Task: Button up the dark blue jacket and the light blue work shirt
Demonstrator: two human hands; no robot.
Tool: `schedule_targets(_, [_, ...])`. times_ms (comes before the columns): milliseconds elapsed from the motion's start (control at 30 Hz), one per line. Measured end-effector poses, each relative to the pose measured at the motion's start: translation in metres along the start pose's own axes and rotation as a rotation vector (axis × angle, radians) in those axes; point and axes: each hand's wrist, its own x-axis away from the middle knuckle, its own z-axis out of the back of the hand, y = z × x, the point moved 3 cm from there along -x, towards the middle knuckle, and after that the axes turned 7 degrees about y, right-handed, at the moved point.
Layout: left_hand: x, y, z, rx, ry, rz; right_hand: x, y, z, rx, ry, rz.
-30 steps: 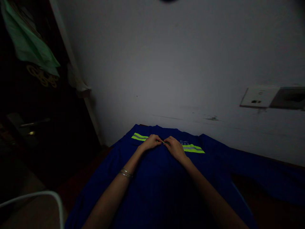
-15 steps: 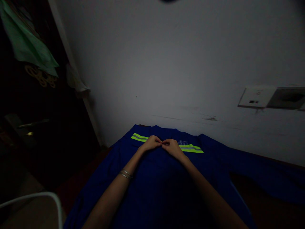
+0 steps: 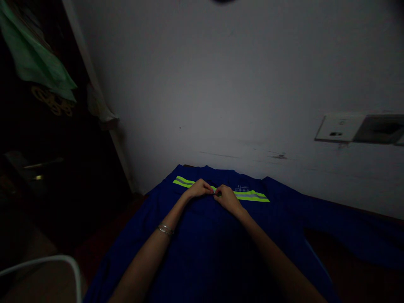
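Observation:
A blue work jacket lies spread out, its collar end toward the wall and one sleeve stretched off to the right. A yellow-green reflective strip with a grey middle band crosses its chest, and small pale lettering sits just above the strip on the right. My left hand pinches the jacket's front at the middle of the strip. Close beside it, my right hand also pinches the cloth there, thumb against fingers. The small bit between the fingertips is too dark to make out.
Behind the jacket rises a grey-white wall with a socket plate at right. To the left stands a dark door with a handle and a hanging green cloth. A white curved bar shows at lower left.
My fingertips have shifted slightly, with a small gap now showing between the two hands. The jacket lies as before.

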Motion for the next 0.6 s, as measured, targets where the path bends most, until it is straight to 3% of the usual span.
schedule_targets(267, [-0.003, -0.005, 0.001, -0.091, 0.025, -0.069, -0.005, 0.011, 0.006, -0.083, -0.039, 0.052])
schedule_targets(600, [-0.001, 0.005, -0.001, -0.103, 0.076, -0.176, -0.009, 0.018, 0.007, -0.274, -0.005, -0.009])
